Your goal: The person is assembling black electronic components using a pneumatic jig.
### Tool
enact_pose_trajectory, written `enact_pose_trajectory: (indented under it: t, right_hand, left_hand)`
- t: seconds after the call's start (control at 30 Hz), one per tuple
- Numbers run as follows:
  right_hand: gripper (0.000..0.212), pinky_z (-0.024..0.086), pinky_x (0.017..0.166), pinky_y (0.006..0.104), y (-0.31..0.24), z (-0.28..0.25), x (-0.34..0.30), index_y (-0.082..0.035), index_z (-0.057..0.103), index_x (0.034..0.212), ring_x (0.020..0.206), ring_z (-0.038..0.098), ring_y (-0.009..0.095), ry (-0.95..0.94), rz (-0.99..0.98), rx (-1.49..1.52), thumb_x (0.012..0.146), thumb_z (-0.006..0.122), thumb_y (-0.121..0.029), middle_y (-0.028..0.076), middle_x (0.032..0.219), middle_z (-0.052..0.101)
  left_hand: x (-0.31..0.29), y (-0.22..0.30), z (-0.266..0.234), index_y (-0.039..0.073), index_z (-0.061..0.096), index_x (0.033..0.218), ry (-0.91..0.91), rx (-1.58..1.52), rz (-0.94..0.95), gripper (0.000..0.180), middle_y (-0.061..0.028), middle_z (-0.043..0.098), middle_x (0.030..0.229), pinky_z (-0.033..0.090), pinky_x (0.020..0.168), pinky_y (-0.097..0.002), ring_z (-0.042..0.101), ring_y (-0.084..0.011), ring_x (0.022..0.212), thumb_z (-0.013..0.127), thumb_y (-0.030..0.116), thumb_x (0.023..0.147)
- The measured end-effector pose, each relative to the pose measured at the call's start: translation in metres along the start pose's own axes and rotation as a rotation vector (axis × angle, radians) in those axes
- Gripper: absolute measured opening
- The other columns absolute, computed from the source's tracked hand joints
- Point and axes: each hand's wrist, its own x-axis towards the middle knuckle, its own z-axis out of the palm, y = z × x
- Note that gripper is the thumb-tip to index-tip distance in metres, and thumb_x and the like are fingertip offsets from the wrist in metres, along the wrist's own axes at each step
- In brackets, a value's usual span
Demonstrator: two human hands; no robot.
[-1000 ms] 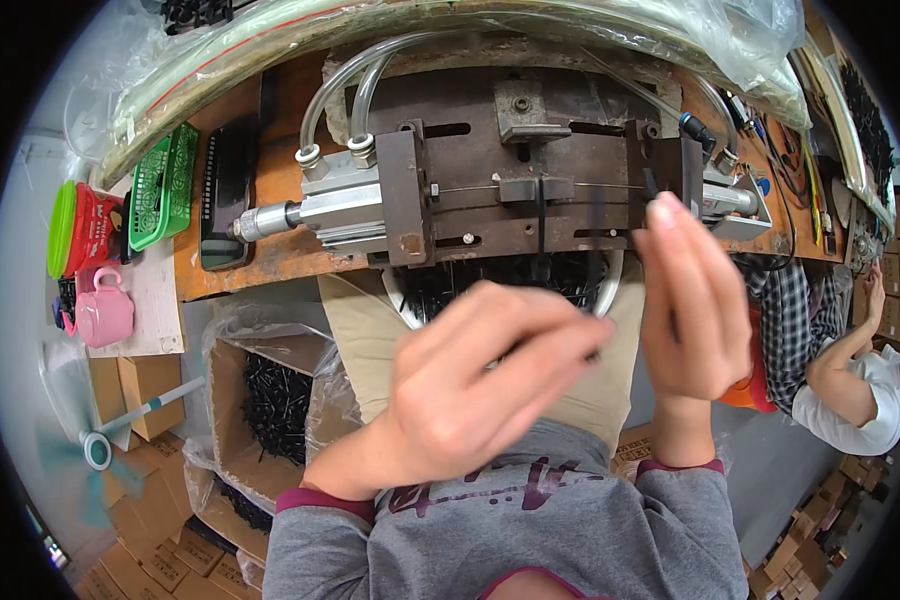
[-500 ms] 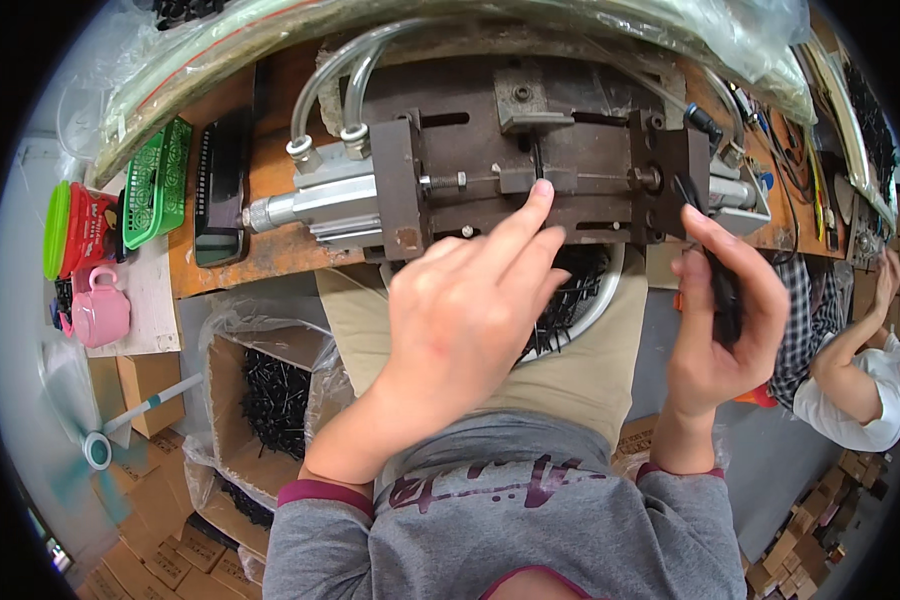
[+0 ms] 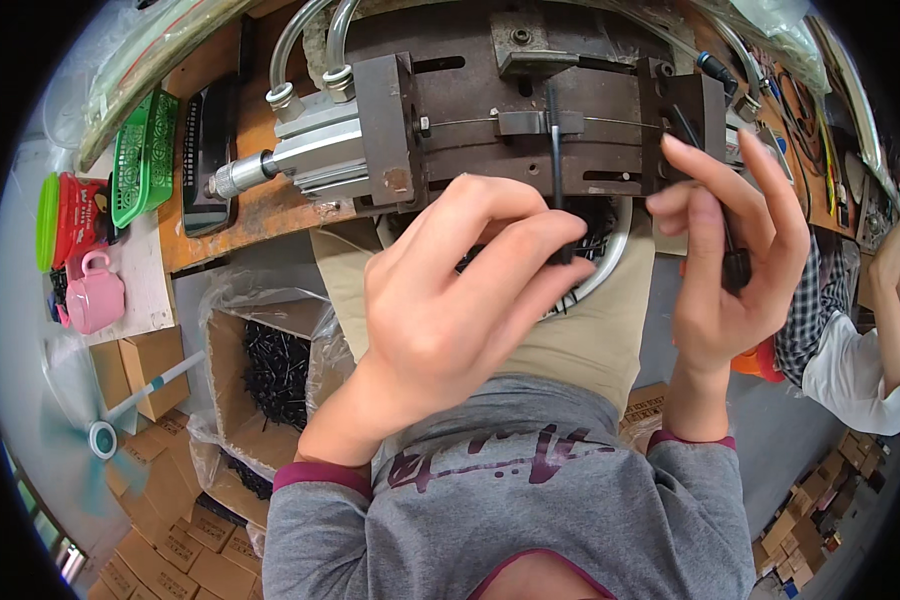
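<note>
My left hand (image 3: pixel 450 290) is in front of a dark metal fixture (image 3: pixel 480 165), its thumb and fingers pinched on the thick end of a thin black rod (image 3: pixel 556 160). The rod's shaft points away from me, across the small metal block (image 3: pixel 520 123) at the fixture's middle. My right hand (image 3: pixel 735 250) is raised at the fixture's right end, with a dark thick-ended rod (image 3: pixel 736 268) held against the palm. A thin black tip (image 3: pixel 683 122) sticks out beyond its index finger. Whether it holds more than one piece is partly hidden by the fingers.
A silver air cylinder (image 3: pixel 315 150) with clear hoses sits left of the fixture. In my lap lies a white-rimmed basin (image 3: pixel 622 245) of black pieces. A carton (image 3: pixel 232 400) of similar parts, a green basket (image 3: pixel 155 165) and a pink cup (image 3: pixel 97 298) are left; another person (image 3: pixel 860 370) is right.
My left hand has drawn back from the small block toward me and now pinches a black rod. My right hand's fingers have spread somewhat. The view has shifted slightly.
</note>
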Motion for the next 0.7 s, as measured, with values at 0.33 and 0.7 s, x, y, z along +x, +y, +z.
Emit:
enact_pose_trajectory:
  t: [0.33, 0.7]
  right_hand:
    - [0.063, 0.046, 0.105, 0.0452, -0.002, -0.011, -0.011, 0.012, 0.035, 0.143, 0.123, 0.059, 0.041, 0.025, 0.098, 0.339, 0.100, 0.054, -0.030, 0.032, 0.138, 0.050]
    - [0.038, 0.059, 0.079, 0.0332, -0.001, -0.013, -0.017, 0.005, 0.065, 0.102, 0.092, 0.071, 0.026, -0.047, -0.014, 0.157, 0.069, 0.085, 0.004, 0.028, 0.123, 0.063]
  left_hand:
    - [0.002, -0.013, 0.025, 0.008, 0.072, 0.090, -0.081, 0.410, 0.003, 0.027, -0.0062, 0.071, 0.122, 0.049, 0.058, -0.0263, 0.062, -0.0169, 0.062, 0.084, 0.017, 0.067]
    - [0.009, 0.042, -0.034, 0.005, 0.074, 0.096, -0.202, -0.722, -0.214, 0.025, -0.0135, 0.074, 0.107, 0.051, 0.061, -0.0263, 0.069, -0.0170, 0.071, 0.081, 0.020, 0.077]
